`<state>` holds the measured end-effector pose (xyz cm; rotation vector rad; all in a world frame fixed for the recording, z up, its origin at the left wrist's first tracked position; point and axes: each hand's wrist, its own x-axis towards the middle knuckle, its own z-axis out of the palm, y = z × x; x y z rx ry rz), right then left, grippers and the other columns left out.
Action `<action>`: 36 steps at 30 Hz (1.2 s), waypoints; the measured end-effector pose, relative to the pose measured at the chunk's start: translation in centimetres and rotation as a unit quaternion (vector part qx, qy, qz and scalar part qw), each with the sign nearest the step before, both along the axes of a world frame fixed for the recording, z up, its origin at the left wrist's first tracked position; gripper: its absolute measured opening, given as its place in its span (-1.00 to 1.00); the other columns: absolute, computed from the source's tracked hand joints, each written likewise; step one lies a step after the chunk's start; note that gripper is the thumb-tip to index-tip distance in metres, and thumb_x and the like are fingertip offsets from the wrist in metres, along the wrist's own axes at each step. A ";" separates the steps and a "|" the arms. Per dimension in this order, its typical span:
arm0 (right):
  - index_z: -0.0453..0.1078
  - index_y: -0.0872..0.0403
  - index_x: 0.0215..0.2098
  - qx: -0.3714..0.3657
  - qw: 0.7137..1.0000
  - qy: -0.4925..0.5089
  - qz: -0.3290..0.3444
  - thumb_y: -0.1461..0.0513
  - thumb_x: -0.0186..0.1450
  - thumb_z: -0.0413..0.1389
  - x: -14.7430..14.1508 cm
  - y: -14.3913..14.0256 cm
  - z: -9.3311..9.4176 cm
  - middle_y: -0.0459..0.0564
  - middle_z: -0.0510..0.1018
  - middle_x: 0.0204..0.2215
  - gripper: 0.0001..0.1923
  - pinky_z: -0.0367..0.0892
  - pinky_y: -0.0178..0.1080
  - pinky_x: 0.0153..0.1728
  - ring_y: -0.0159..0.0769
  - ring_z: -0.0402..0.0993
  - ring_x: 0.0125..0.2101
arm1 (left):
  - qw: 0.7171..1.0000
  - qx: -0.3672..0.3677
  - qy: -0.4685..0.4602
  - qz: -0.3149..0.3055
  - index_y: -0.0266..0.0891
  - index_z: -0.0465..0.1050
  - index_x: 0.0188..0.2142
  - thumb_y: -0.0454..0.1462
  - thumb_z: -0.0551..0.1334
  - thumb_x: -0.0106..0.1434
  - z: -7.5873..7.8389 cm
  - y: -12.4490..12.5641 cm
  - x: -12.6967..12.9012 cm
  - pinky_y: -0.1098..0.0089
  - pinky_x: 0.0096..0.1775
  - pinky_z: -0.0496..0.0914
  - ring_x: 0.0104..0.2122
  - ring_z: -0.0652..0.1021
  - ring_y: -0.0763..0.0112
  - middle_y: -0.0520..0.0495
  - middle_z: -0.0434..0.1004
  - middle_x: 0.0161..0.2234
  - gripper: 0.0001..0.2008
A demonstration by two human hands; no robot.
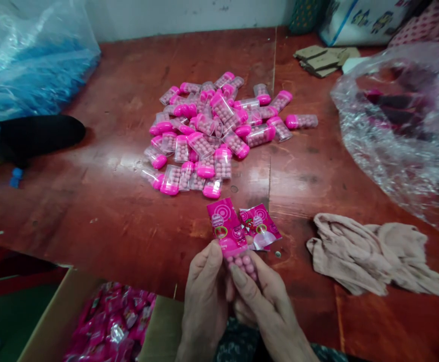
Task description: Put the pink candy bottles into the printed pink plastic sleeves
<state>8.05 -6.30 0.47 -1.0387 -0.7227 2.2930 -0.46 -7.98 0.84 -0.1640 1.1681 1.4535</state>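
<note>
Near the front edge of the table, both my hands meet around one clear candy container (246,265) full of pink balls. A shiny pink printed sleeve (225,221) covers its far end. My left hand (206,286) pinches the sleeve's lower left edge between thumb and fingers. With its thumb across the balls, my right hand (266,296) grips the container's near end. Just beyond the hands lie more flat pink sleeves (260,226). A heap of similar containers with pink caps (204,136) spreads over the middle of the table.
An open cardboard box (162,327) below the table edge holds many pink wrapped packs (117,317). A crumpled beige cloth (370,251) and a clear plastic bag (385,125) lie to the right. At left are a blue-filled bag (38,65) and a black object (41,136).
</note>
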 end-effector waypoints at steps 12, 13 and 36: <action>0.29 0.07 -0.38 0.032 0.994 -0.091 -0.060 0.01 0.19 0.12 -0.5 -0.4 -0.5 -0.14 0.30 -0.53 -0.71 0.21 -0.46 -0.62 -0.49 0.23 -0.58 | 0.999 0.010 0.037 0.013 -0.26 0.44 -0.46 -0.20 0.25 0.14 -0.5 0.3 0.5 0.60 -0.62 0.23 -0.67 0.34 0.62 0.09 0.38 -0.63 -0.84; 0.25 0.08 -0.42 0.025 0.997 -0.061 -0.050 0.02 0.22 0.10 -0.5 -0.2 -0.5 -0.19 0.24 -0.59 -0.71 0.10 -0.49 -0.68 -0.55 0.12 -0.66 | 0.999 0.021 0.036 -0.001 -0.26 0.45 -0.43 -0.19 0.24 0.14 -0.4 0.5 0.1 0.60 -0.67 0.20 -0.72 0.30 0.63 0.10 0.36 -0.64 -0.84; 0.29 0.02 0.03 0.158 0.970 -0.182 0.017 -0.01 0.28 -0.01 -0.4 -1.3 -1.4 -0.03 0.48 -0.35 -0.57 0.35 -0.29 -0.31 -0.24 0.43 -0.30 | 0.999 0.003 0.037 -0.026 -0.27 0.46 -0.48 -0.15 0.32 0.02 0.6 0.5 -1.0 0.55 -0.67 0.16 -0.69 0.36 0.53 0.04 0.40 -0.67 -0.79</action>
